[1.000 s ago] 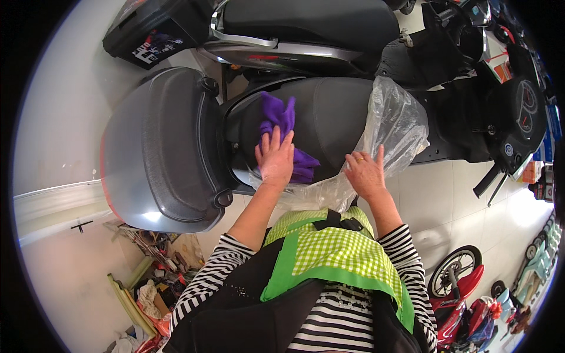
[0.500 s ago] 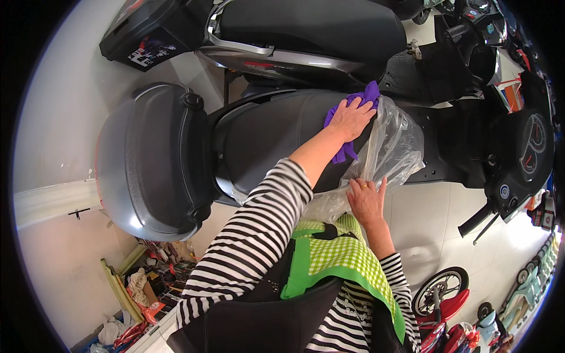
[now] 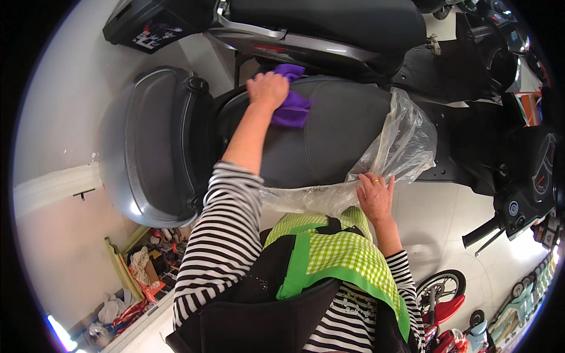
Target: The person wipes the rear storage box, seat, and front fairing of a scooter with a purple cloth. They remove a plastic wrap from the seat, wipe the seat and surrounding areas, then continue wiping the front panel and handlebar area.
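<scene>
A black scooter seat (image 3: 338, 126) lies across the middle of the view. My left hand (image 3: 268, 91) is closed round a purple cloth (image 3: 292, 109) on the far, rear part of the seat. Part of the cloth sticks out past the seat's far edge. At the near edge my right hand (image 3: 376, 194) grips a clear plastic cover (image 3: 406, 138). The plastic is bunched over the seat's front end and hangs along its near side; my right fingertips are partly hidden in its folds.
A grey top box (image 3: 159, 147) sits behind the seat, at left. Handlebars (image 3: 518, 194) stand at right. Another black scooter (image 3: 329, 23) is parked close along the far side. Clutter (image 3: 141, 265) lies at lower left, and a red bike (image 3: 444, 309) stands at lower right.
My left hand has slid the purple cloth leftward, from the seat's front to its rear. My right hand has stayed at the plastic, shifting slightly.
</scene>
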`<state>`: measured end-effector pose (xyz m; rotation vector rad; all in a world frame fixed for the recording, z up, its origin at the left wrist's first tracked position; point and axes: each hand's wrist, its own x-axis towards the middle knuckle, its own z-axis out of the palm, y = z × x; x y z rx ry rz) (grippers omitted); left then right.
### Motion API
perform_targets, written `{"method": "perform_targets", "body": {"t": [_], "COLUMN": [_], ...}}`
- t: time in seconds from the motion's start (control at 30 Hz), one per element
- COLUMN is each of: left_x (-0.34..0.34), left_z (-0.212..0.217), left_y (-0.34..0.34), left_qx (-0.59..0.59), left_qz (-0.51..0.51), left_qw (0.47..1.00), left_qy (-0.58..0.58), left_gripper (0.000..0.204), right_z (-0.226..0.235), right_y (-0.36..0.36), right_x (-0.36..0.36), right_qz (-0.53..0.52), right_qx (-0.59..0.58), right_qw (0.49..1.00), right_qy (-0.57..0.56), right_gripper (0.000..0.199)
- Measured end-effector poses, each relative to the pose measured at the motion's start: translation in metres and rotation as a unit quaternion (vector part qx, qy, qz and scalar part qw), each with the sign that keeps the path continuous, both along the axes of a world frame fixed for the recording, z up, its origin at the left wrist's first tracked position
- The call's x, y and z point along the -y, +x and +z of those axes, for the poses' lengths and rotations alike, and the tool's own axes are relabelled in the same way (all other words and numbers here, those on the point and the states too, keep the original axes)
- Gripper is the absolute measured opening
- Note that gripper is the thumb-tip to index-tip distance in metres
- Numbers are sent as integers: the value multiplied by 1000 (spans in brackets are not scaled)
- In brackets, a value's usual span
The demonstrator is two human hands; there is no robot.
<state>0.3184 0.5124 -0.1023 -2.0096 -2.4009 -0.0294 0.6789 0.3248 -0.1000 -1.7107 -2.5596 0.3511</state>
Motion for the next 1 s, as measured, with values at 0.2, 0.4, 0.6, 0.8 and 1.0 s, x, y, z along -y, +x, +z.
{"method": "perform_targets", "body": {"t": [0.2, 0.4, 0.6, 0.8, 1.0], "left_x": [133, 216, 182, 52, -7], "left_z": [-27, -22, -13, -10, -31], "left_y": [-37, 49, 79, 30, -80], "left_qx": [-19, 57, 104, 93, 18], "left_qz": [129, 83, -137, -227, -71], "left_qw": [976, 992, 972, 959, 996], "left_qy": [176, 72, 157, 143, -46], "left_gripper": [40, 56, 53, 42, 46], "right_z": [-2, 5, 16, 17, 5], "right_y": [-3, -7, -5, 3, 8], "right_x": [-3, -1, 11, 39, 61], "right_qz": [17, 68, 86, 72, 56], "right_qx": [11, -11, -61, -67, -40], "right_qw": [1000, 997, 993, 995, 998], "right_qy": [2, 15, 55, 33, 9], "right_gripper": [37, 34, 34, 32, 31]}}
